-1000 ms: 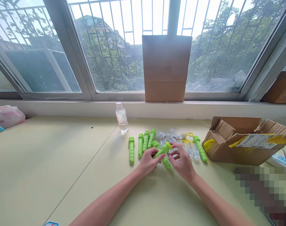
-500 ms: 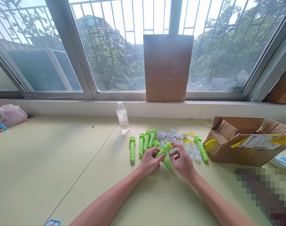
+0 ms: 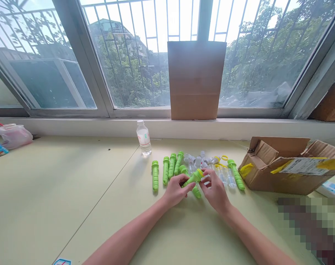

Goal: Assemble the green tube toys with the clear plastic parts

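Observation:
My left hand (image 3: 180, 190) is wrapped round a green ribbed plastic spike (image 3: 193, 177), holding it tilted with its wide end up to the right. A yellow ring (image 3: 200, 172) sits at that wide end. The thumb and fingers of my right hand (image 3: 213, 186) pinch at the ring from the right. Below the held piece, another green spike (image 3: 196, 192) lies on the table, partly hidden by my left hand. Several more green spikes (image 3: 165, 171) lie in a loose row to the left. Behind my right hand are clear plastic tubes (image 3: 231, 179).
A capped water bottle (image 3: 144, 139) stands at the back. One green spike (image 3: 236, 175) lies beside an open cardboard box (image 3: 283, 180) on the right. Loose yellow rings (image 3: 224, 158) lie among the clear parts. A pink plastic bag (image 3: 14, 135) is at the far left.
The held spike and both hands have shifted very slightly down and to the right. The right fingers stay at the yellow ring.

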`<state>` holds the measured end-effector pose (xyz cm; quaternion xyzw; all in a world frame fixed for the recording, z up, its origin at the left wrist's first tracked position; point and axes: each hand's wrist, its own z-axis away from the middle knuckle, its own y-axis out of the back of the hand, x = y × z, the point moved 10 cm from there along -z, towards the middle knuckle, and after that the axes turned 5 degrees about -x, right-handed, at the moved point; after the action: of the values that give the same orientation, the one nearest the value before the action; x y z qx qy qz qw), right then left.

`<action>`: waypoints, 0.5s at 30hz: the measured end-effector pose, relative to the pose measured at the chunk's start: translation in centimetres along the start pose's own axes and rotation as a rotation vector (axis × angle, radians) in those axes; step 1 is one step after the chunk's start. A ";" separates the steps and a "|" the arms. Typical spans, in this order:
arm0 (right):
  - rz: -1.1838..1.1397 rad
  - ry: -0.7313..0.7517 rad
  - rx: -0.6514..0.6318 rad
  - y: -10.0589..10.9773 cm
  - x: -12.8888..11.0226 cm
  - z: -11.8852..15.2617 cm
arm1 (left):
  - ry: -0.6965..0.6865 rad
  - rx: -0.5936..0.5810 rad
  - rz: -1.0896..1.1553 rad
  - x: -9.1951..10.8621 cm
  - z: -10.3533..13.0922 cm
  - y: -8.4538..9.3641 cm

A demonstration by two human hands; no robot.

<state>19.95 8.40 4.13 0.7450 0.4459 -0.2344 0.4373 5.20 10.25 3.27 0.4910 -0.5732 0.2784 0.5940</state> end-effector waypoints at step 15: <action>-0.012 0.033 0.042 0.6 -0.7 -0.1 | 0.025 -0.012 0.054 0.5 0.1 0.0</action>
<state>20.17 8.08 4.99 0.7551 0.4523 -0.2340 0.4130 5.26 10.05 3.70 0.4681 -0.5804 0.2970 0.5965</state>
